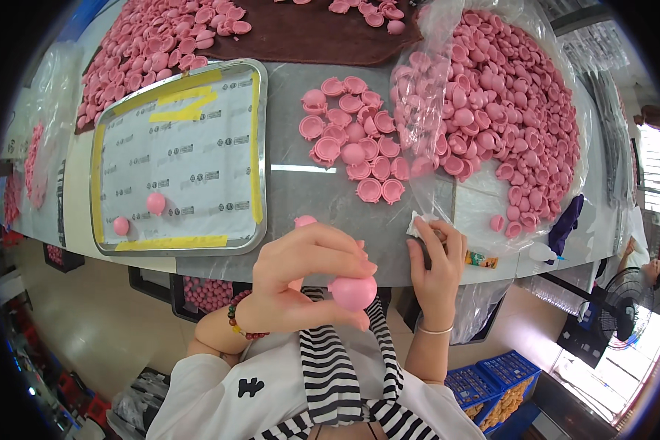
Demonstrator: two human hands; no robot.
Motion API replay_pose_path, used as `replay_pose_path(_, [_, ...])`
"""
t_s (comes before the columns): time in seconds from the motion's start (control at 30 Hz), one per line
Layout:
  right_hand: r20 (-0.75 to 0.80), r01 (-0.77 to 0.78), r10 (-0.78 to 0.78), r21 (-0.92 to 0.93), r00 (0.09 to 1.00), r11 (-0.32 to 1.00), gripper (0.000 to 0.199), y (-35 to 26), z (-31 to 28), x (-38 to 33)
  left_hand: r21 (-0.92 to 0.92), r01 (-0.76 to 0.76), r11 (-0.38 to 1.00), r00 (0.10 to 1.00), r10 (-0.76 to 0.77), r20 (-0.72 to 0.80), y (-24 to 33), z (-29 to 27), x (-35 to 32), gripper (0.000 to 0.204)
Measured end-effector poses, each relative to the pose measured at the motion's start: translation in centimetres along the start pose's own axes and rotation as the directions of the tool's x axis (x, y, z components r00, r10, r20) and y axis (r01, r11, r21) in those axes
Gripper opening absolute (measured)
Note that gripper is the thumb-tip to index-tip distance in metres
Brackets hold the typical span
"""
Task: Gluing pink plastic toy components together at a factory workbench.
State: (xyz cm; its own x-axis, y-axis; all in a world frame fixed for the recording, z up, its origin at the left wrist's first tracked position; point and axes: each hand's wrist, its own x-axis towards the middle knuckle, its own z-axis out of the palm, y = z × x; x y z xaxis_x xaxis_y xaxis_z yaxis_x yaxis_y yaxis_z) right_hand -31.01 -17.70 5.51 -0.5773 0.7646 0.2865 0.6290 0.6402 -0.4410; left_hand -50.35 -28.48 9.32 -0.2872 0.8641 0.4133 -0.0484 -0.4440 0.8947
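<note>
head view:
left hand: fingers closed around pink ball, held above table edge, near chest.
right hand: resting on table, pinching a small white piece; grip unclear.
handling: ball looks light, smooth, probably slightly soft; grip across its middle.
count: 2 pink balls on metal tray; loose cup shells too many to count.

I see a grey desk filling the upper frame. On it at left lies a metal tray; at centre, a loose cluster of pink caps; at upper right, a clear plastic bag spilling more caps; along the top, a brown cloth.
</note>
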Motion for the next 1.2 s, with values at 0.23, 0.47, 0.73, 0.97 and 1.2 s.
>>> replay_pose_path(0.23, [-0.392,0.064,0.071,0.322,0.917,0.944,0.012,-3.1,-1.9,-0.8,-0.077,-0.023,0.997,0.999,0.019,-0.048,-0.2,0.1,-0.5,0.040])
replay_pose_path(0.47, [-0.227,0.448,-0.386,0.457,0.894,0.768,0.030,-8.7,-2.7,1.7,0.116,0.076,0.990,0.994,-0.066,-0.090,0.2,0.1,-1.2,0.032])
replay_pose_path(0.73, [-0.162,0.330,-0.287,0.474,0.944,0.817,0.029,-8.0,-3.0,2.1,0.146,0.030,0.989,0.998,-0.022,-0.055,-0.6,-0.2,-1.0,0.037])
replay_pose_path(0.97, [-0.017,0.316,-0.360,0.522,0.933,0.792,0.026,-7.7,-0.6,1.4,-0.290,0.167,0.942,0.978,-0.195,-0.070,-0.2,-0.5,-0.7,0.045])
replay_pose_path(1.2, [-0.092,0.025,0.033,0.569,0.995,0.822,0.018,-4.1,-1.8,-0.1,-0.016,-0.033,0.999,0.999,0.033,0.035,-0.7,-1.4,-0.6,0.049])
